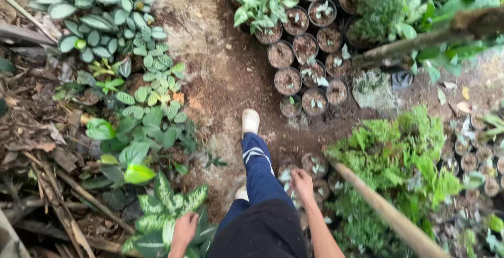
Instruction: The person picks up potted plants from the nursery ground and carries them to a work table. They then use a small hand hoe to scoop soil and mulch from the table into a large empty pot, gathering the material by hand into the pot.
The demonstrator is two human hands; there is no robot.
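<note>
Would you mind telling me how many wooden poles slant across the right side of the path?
2. One pole runs from mid-frame down to the bottom right, near the right hand; another pole crosses the upper right above the pots. Foliage may hide more.

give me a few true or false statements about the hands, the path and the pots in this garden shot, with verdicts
1. Both hands are empty. True: the left hand and the right hand hang at the person's sides with nothing in their grip.
2. The person stands on a concrete floor. False: the white shoe steps on a bare dirt path.
3. The black pots right of the path hold soil and small seedlings. True.
4. The left hand is over a red flower. False: it is over a green and white variegated plant.
5. A bamboo pole slants across the lower right. True.
</note>
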